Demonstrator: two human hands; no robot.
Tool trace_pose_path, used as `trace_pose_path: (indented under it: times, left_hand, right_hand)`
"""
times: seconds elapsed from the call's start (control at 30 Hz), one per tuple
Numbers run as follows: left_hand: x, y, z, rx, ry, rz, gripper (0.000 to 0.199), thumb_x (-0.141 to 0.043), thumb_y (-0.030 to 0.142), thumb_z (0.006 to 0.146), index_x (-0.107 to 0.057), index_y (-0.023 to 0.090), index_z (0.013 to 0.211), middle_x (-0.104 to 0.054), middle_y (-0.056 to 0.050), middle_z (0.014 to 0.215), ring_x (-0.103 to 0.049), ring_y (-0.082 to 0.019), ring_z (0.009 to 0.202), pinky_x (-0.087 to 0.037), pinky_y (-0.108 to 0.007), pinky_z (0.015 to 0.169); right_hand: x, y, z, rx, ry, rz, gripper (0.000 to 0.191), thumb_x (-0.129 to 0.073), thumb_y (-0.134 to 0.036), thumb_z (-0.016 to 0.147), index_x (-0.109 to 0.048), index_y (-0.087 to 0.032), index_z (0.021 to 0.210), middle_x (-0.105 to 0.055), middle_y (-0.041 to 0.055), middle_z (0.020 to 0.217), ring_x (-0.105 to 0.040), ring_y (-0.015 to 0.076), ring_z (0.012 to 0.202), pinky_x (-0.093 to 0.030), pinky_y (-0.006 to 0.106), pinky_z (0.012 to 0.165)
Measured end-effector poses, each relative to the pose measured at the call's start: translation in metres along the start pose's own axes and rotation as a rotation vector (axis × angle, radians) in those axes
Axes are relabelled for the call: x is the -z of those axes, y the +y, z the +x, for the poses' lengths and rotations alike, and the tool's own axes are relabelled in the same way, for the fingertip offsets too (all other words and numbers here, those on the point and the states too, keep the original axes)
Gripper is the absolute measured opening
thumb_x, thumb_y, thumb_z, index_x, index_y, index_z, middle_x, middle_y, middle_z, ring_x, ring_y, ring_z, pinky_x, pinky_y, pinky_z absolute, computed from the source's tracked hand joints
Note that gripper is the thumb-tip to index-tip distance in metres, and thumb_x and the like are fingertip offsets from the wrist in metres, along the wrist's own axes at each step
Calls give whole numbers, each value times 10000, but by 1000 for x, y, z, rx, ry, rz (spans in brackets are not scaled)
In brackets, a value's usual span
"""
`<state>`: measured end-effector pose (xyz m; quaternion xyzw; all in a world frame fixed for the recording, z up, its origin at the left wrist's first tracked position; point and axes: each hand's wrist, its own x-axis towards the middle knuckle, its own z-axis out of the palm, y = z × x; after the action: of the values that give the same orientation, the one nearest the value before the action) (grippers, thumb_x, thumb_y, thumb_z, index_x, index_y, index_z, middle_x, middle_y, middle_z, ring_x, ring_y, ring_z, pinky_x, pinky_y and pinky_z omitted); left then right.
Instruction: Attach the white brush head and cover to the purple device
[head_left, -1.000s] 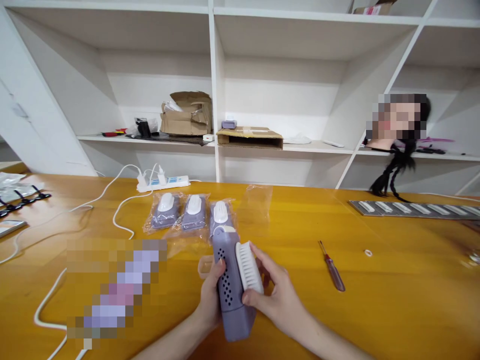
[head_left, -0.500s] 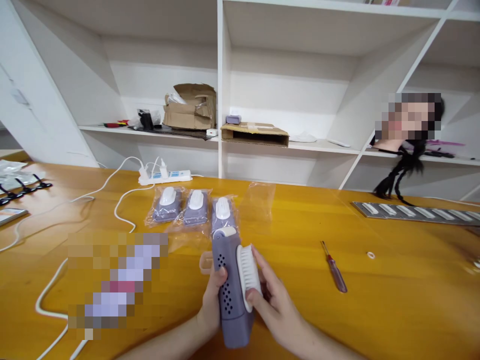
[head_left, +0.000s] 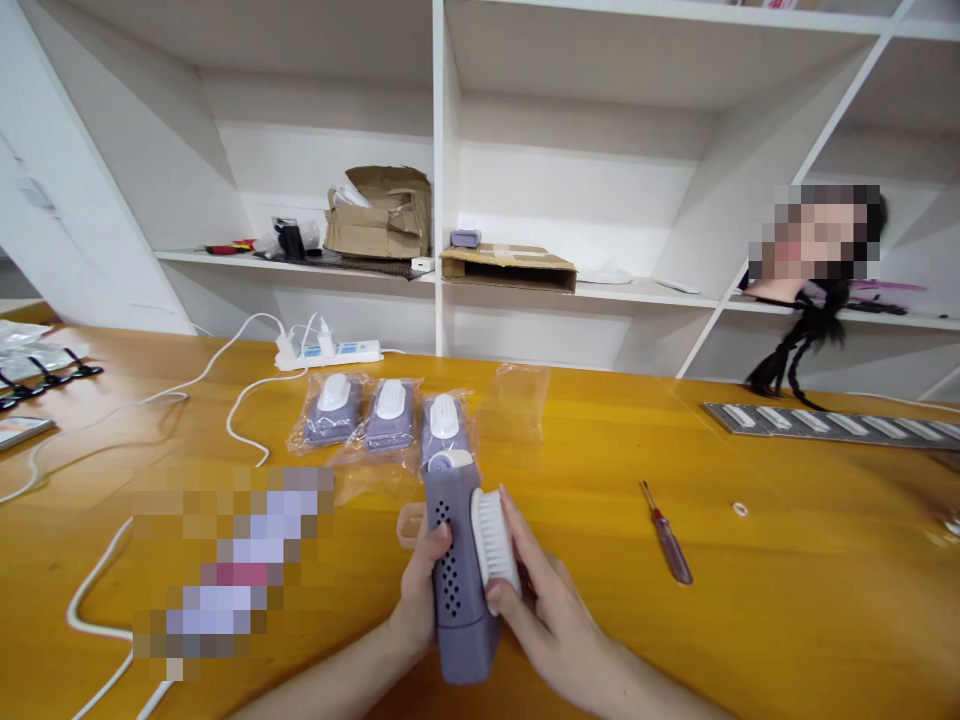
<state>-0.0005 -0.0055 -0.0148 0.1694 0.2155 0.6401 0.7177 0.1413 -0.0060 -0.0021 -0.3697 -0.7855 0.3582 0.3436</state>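
My left hand (head_left: pixel 418 598) grips a purple plastic device (head_left: pixel 459 590) with rows of small holes and a white cap at its far end. It is held upright over the near edge of the yellow table (head_left: pixel 787 600). My right hand (head_left: pixel 546 610) holds a white brush head (head_left: pixel 494 534) pressed against the device's right side. Three bagged purple devices (head_left: pixel 390 418) lie in a row just beyond. A small clear plastic box (head_left: pixel 409 524) sits left of the device, partly hidden by my left hand.
A red-handled screwdriver (head_left: pixel 667 545) and a small white ring (head_left: pixel 739 510) lie to the right. A white power strip (head_left: pixel 330 354) with cables sits at the back left. An empty clear bag (head_left: pixel 523 400), a grey tray of parts (head_left: pixel 832 424) and white shelving (head_left: pixel 442 180) are behind.
Both hands have drawn the device and brush head slightly nearer and tilted it more upright. The view shifted a little down and left.
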Motion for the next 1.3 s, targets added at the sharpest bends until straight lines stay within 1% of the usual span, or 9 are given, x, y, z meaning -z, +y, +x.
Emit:
trace_pose_path:
  times: [0.3,0.53,0.77,0.93,1.03,1.1,1.17,1.23,1.3]
  left_hand:
    - [9,-12,-4,156,-23,27,414,-734,455,471,-703,192,788,-713,-76,802,-640,-314,795,-475,-444,807]
    - [12,-17,-8,160,41,27,359,-746,458,440,-698,201,686,-714,-60,839,-623,-299,870,-449,-407,866]
    - [-1,-14,1,106,88,43,307,-691,415,522,-680,183,722,-700,-44,707,-641,-245,682,-515,-358,686]
    - [-16,18,12,60,136,52,259,-622,374,592,-656,147,712,-662,-44,622,-613,-213,578,-506,-330,581]
    - [-16,55,19,-161,84,-36,423,-511,487,659,-637,171,910,-668,-62,767,-617,-235,670,-500,-349,589]
    - [-11,77,24,-387,3,-71,504,-466,515,662,-604,175,1009,-657,-93,888,-613,-257,756,-502,-365,620]
    - [-5,90,28,-578,5,-92,499,-452,503,679,-580,207,1061,-654,-78,900,-613,-240,763,-503,-353,648]
    - [2,93,32,-611,11,-93,507,-444,502,689,-567,216,1089,-652,-76,906,-614,-233,762,-500,-359,679]
    - [6,89,33,-518,-4,-80,547,-438,516,689,-558,188,1110,-644,-102,941,-613,-240,760,-500,-370,685]
  right_hand:
    - [-2,-7,-1,36,77,46,642,-413,-189,857,-79,-264,1400,-335,42,1400,-392,204,1223,-365,360,977]
    - [1,-9,0,-27,86,63,613,-438,-216,845,-161,-278,1388,-442,32,1333,-397,225,1218,-416,365,931]
    - [0,-4,11,-53,148,120,562,-436,-286,860,-215,-278,1377,-509,47,1266,-496,214,1108,-423,352,897]
    - [10,7,21,-47,162,196,619,-421,-393,862,-143,-238,1393,-627,39,896,-587,163,758,-484,309,695]
    - [16,17,27,-65,252,50,570,-379,-371,877,-167,-225,1385,-595,31,836,-564,150,686,-480,317,661]
    - [14,21,31,-17,203,-162,587,-437,-319,848,-194,-248,1377,-563,77,1074,-549,198,911,-444,394,814]
    - [7,21,33,69,49,-339,623,-469,-267,821,-188,-288,1377,-393,79,1332,-384,262,1177,-327,483,953]
    - [-1,19,34,156,-137,-446,639,-463,-222,816,-170,-334,1373,-230,28,1440,-168,303,1299,-218,556,997]
    - [-8,18,34,231,-272,-512,638,-454,-185,815,-180,-360,1364,-235,-4,1441,-73,316,1320,-158,604,997]
